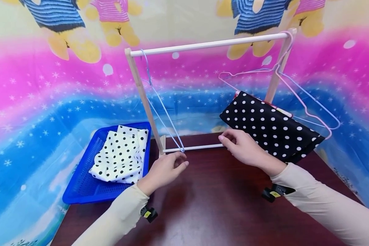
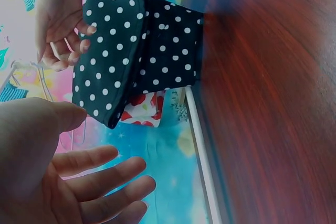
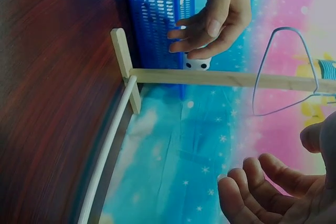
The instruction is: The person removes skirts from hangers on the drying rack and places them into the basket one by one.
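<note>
My left hand (image 1: pixel 166 169) hovers over the table, fingers loosely bent and holding nothing, just below a bare blue hanger (image 1: pixel 167 114) on the left of the rack's top rod (image 1: pixel 209 44). With relaxed fingers, my right hand (image 1: pixel 244 148) is raised in front of a black cloth with white dots (image 1: pixel 264 119), overlapping its lower left part. That cloth is draped over a pink hanger (image 1: pixel 304 102) at the rod's right end. Behind it show a red-and-white cloth (image 2: pixel 143 109) and another blue hanger (image 1: pixel 321 95). Both palms look bare in the wrist views.
A blue basket (image 1: pixel 68 195) stands left of the wooden rack, holding a white cloth with black dots (image 1: pixel 120 155). The rack's lower rod (image 1: pixel 203 147) runs close over the dark red table (image 1: pixel 215 205). A patterned backdrop (image 1: pixel 95 99) hangs behind.
</note>
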Available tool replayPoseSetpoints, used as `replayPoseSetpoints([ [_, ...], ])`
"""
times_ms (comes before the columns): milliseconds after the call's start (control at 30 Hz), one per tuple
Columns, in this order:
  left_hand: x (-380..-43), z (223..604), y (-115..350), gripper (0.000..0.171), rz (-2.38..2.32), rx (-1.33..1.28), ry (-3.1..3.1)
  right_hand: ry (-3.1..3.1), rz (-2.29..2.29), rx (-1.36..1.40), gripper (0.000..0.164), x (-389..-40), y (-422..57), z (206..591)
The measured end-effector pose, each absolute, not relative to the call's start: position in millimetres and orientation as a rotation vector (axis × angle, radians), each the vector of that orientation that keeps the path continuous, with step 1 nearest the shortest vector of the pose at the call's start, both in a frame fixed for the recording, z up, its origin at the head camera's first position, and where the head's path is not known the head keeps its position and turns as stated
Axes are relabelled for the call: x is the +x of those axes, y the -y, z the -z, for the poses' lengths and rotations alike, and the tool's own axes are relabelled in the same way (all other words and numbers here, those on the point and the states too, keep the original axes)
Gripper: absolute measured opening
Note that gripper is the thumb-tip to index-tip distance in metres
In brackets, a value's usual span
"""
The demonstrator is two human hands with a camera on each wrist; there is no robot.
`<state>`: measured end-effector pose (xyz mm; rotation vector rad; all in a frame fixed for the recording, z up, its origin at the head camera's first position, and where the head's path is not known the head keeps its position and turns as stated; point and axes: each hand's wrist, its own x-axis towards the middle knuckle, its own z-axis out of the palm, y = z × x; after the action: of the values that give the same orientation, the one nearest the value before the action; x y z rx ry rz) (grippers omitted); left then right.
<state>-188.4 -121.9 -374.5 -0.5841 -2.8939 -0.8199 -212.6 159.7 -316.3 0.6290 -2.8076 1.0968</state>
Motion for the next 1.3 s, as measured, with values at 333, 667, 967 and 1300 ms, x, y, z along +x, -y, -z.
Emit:
replayPoseSetpoints([
  [333, -189, 374, 108, 0.03, 0.832, -0.639, 2.905, 2.79, -0.985, 0.554, 0.029, -216, -175, 315],
  [667, -190, 371, 98, 0.029, 0.814, -0.682, 2.895, 2.774, -0.946, 0.527, 0.032, -217, -196, 309],
  [967, -192, 369, 86, 0.031, 0.787, -0.722, 2.887, 2.713, -0.863, 0.481, 0.031, -213, -213, 292],
  [1300, -192, 369, 76, 0.032, 0.805, -0.728, 2.893, 2.64, -0.85, 0.425, 0.039, -207, -235, 272],
])
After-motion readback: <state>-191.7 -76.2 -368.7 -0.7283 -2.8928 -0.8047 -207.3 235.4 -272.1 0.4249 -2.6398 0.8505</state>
